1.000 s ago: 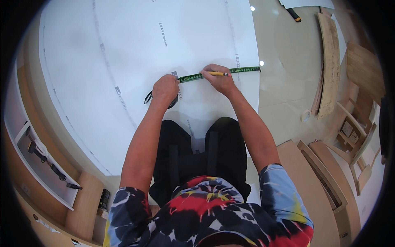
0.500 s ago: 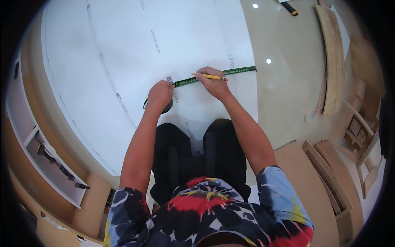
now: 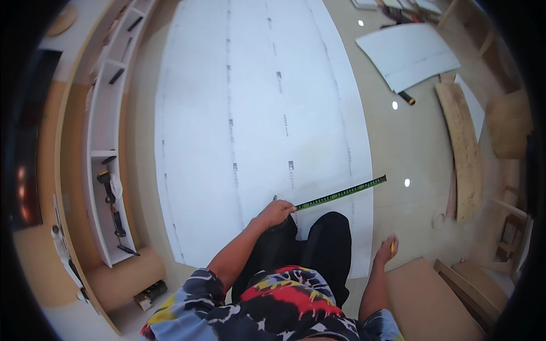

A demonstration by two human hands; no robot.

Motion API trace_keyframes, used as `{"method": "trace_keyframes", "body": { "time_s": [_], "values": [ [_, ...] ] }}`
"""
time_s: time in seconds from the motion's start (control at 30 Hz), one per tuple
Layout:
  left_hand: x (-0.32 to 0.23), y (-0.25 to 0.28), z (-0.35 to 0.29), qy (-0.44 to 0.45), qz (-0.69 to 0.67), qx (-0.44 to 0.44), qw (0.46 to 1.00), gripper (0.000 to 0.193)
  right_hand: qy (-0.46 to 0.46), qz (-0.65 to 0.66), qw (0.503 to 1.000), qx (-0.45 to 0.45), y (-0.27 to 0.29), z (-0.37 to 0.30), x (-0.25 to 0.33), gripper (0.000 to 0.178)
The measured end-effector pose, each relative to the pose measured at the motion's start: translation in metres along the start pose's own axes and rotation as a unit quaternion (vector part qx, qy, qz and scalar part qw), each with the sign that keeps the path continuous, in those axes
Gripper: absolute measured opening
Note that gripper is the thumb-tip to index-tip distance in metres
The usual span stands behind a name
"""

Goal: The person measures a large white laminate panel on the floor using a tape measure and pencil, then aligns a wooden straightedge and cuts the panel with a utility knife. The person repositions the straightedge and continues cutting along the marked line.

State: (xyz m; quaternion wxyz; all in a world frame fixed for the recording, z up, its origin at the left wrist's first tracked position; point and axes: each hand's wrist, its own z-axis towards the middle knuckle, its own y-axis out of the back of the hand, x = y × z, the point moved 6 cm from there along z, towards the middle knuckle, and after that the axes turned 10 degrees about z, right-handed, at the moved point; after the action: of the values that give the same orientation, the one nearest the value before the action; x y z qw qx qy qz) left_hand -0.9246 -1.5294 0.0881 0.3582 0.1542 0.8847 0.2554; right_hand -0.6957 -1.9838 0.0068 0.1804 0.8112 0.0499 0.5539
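A large white board (image 3: pixel 199 108) with printed rows lies flat in front of me. My left hand (image 3: pixel 275 214) is closed around a tape measure (image 3: pixel 341 194), just above my knees. Its green blade sticks out to the right, past the board's right edge, and its far end hangs over the floor. The tape's case is mostly hidden under the hand. Off to the right, beyond the board, my right hand (image 3: pixel 384 251) is closed on a yellow pencil (image 3: pixel 392 246); that hand is slightly blurred.
At left stands a long white shelf unit (image 3: pixel 105 133) holding black tools, a cordless drill (image 3: pixel 104 181) among them. To the right are a smaller white panel (image 3: pixel 412 54), a wooden plank (image 3: pixel 460 148), a tape roll (image 3: pixel 438 220) and a brown cardboard piece (image 3: pixel 426 295).
My right hand has moved off the tape and out to the right with the pencil. The blade's end has left the board's edge and now extends past it. My view has shifted.
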Motion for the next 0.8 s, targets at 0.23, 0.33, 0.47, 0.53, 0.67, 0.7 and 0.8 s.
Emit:
{"method": "trace_keyframes", "body": {
  "time_s": [0.23,0.33,0.47,0.53,0.67,0.7,0.8],
  "values": [
    [0.019,0.013,-0.173,0.051,-0.157,-0.129,0.978,0.032,0.038,-0.009,0.998,0.041,0.078,-0.112,-0.093,0.038],
    [0.031,-0.007,-0.249,0.019,-0.176,-0.178,0.968,0.032,0.053,-0.014,0.994,0.091,0.074,-0.145,-0.095,0.039],
    [0.027,-0.018,-0.306,0.043,-0.225,-0.234,0.945,0.031,0.101,-0.034,0.982,0.159,0.058,-0.114,-0.083,0.038],
    [0.021,-0.004,-0.324,0.079,-0.256,-0.237,0.934,0.031,0.146,-0.028,0.972,0.183,0.054,-0.12,-0.067,0.037],
    [-0.044,0.029,-0.26,-0.011,-0.16,-0.291,0.943,0.034,0.226,-0.042,0.961,0.155,0.051,-0.109,-0.046,0.037],
    [-0.052,0.028,-0.232,-0.056,-0.118,-0.286,0.949,0.035,0.23,-0.056,0.96,0.148,0.057,-0.115,-0.055,0.037],
    [-0.07,-0.014,-0.14,-0.045,-0.065,-0.213,0.974,0.027,0.236,-0.041,0.966,0.101,0.07,-0.126,-0.073,0.038]
  ]
}}
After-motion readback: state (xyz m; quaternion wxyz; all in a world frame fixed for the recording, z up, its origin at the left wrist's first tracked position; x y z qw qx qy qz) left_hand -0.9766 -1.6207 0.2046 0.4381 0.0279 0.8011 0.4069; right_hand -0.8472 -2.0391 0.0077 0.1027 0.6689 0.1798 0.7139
